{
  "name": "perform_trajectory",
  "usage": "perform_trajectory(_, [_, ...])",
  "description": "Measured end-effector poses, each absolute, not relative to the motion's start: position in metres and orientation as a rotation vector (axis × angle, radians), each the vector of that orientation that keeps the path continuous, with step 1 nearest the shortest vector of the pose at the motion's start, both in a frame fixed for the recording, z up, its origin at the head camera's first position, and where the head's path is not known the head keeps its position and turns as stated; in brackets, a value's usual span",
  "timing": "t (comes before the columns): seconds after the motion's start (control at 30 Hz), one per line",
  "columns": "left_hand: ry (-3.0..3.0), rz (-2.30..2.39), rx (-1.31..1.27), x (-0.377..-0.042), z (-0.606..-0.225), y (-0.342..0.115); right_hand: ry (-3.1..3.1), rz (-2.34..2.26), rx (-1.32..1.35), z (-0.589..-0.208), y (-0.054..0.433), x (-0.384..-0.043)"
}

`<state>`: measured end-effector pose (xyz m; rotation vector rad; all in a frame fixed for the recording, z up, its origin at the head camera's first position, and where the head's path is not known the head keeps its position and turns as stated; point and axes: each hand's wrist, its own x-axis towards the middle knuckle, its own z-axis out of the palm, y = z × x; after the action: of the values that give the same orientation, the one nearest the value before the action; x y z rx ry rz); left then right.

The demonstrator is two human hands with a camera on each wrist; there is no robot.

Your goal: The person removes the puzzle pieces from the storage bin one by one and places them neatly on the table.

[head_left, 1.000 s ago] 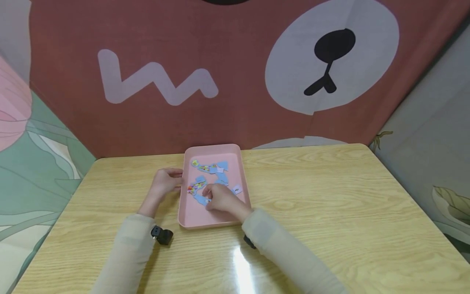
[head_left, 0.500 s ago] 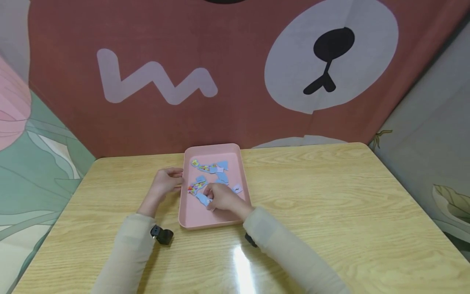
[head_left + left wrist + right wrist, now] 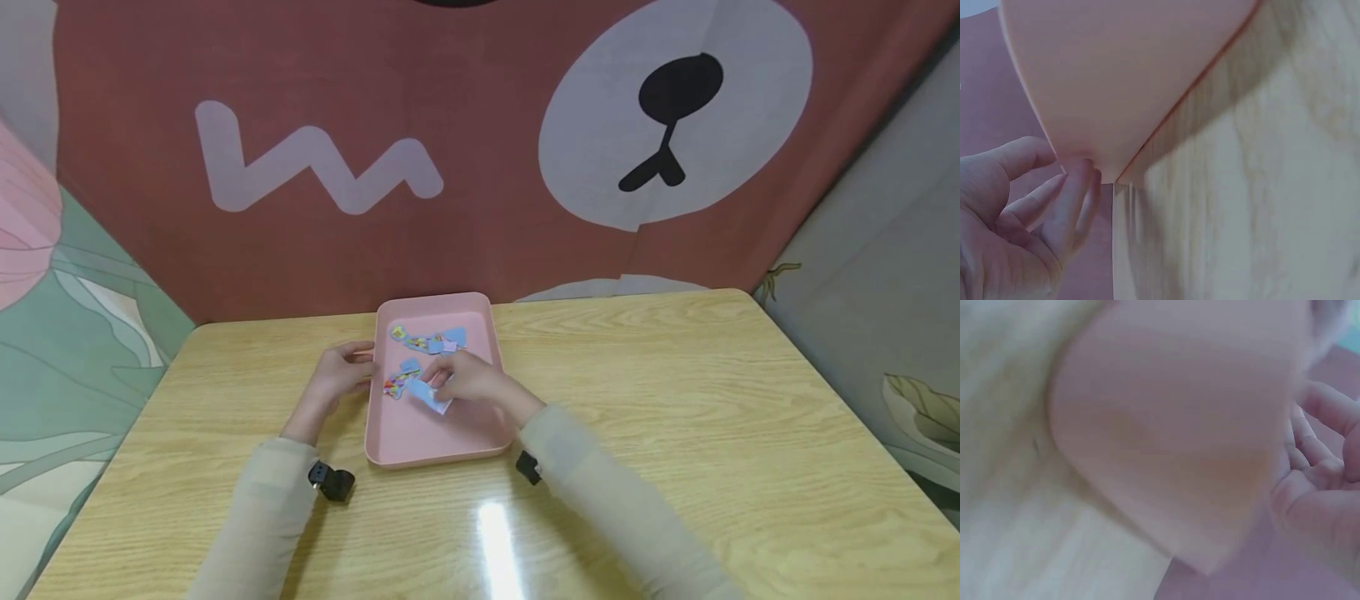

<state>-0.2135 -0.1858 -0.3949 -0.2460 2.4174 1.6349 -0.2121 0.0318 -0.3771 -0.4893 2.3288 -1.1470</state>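
Observation:
A shallow pink tray (image 3: pixel 435 442) stands on the table and holds several flat light blue and multicoloured pieces. In the head view, my right hand (image 3: pixel 468 379) is over its middle, pinching a light blue flat piece (image 3: pixel 427 394) that tilts downward to the right. My left hand (image 3: pixel 337 371) touches the outside of the left wall with extended fingers; the left wrist view shows fingertips against the tray wall (image 3: pixel 1122 81). Just left of the pinched piece lies a multicoloured piece (image 3: pixel 397 383). My right hand and forearm hide part of the tray's right side.
A patterned strip (image 3: pixel 418 342) lies near the tray's far end, with a light blue piece (image 3: pixel 456 336) at its right. The wooden table (image 3: pixel 675 417) meets a reddish-brown printed backdrop (image 3: pixel 487 242). Small black cameras (image 3: pixel 332 482) are on both wrists.
My right hand has moved up and to the right, bringing the light blue piece off its place, now tilted. It now covers the white-marked piece at the right. The left hand stays put.

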Motion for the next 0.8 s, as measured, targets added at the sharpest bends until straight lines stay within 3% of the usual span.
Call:
perform_trajectory(0.43, [2.391,1.678,-0.256,-0.213,-0.398,-0.185,2.233,-1.500,-0.212,-0.359,0.089,-0.244])
perform_trajectory(0.8, [2.385,1.695,-0.269,-0.212,-0.398,-0.182,2.235,-1.668,0.007,-0.379,0.134,-0.260])
